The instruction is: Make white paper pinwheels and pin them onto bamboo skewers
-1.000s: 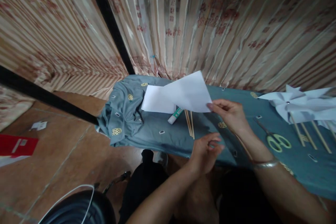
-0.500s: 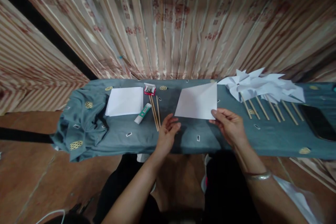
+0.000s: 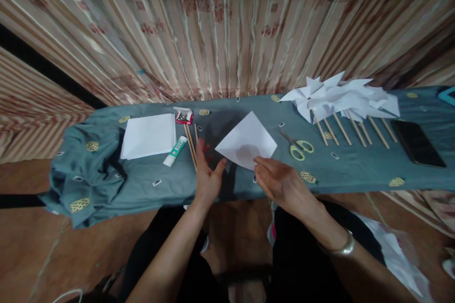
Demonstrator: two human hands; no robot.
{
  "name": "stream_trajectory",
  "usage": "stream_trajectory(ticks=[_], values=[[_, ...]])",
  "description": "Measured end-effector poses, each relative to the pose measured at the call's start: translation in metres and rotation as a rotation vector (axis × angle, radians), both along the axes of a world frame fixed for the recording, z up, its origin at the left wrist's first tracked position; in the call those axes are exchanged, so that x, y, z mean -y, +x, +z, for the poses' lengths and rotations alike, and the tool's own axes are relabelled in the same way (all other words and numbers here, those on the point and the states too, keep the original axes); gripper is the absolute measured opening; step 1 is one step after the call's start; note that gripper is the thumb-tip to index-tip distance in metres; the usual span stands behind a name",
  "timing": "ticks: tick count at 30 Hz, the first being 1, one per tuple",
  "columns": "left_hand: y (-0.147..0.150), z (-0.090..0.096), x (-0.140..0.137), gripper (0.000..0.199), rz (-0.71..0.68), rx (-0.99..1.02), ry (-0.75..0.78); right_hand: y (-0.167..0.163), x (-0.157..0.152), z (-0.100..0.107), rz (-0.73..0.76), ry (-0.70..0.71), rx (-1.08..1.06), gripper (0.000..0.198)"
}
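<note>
A white sheet of paper [image 3: 245, 139] is tilted over the middle of the cloth-covered table, one corner pointing away from me. My right hand [image 3: 280, 182] pinches its near edge between thumb and fingers. Left of the sheet, my left hand [image 3: 209, 175] is open, fingers spread and holding nothing, its thumb close to the paper's left corner. Scissors [image 3: 297, 146] with pale green handles lie to the right of the sheet. Just beyond my left hand are several thin wooden sticks [image 3: 191, 144], partly hidden by the fingers, and a green and white glue stick [image 3: 175, 151].
A stack of white paper [image 3: 148, 136] lies at the left, near a small red box [image 3: 184, 116] of metal pieces. White paper pinwheels [image 3: 341, 97] on sticks are piled at the right, beside a black phone [image 3: 417, 143]. A striped curtain [image 3: 220, 33] hangs behind the table.
The paper has been turned so a corner points away, and my right hand has moved left with it. The scissors, hidden before, now show. The camera view has shifted somewhat right.
</note>
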State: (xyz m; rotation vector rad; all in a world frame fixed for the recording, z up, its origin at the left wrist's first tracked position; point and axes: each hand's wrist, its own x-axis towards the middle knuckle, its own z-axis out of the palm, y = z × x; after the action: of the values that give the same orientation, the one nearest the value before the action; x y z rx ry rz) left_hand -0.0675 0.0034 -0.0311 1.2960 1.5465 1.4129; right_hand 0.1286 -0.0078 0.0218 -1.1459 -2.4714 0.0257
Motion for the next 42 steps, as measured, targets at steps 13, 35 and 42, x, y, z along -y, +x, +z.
stream_trajectory(ticks=[13, 35, 42], values=[[-0.012, 0.005, 0.036, 0.039, -0.448, -0.807, 0.037, 0.012, 0.014, -0.036, 0.120, -0.269, -0.102, 0.038], [-0.017, 0.001, 0.017, 0.024, -0.386, -0.698, 0.115, 0.031, -0.029, -0.049, -0.190, -0.346, -0.462, 0.028], [-0.017, -0.003, 0.000, 0.025, -0.276, -0.508, 0.067, 0.023, -0.047, -0.051, -0.287, -0.389, -0.520, 0.030]])
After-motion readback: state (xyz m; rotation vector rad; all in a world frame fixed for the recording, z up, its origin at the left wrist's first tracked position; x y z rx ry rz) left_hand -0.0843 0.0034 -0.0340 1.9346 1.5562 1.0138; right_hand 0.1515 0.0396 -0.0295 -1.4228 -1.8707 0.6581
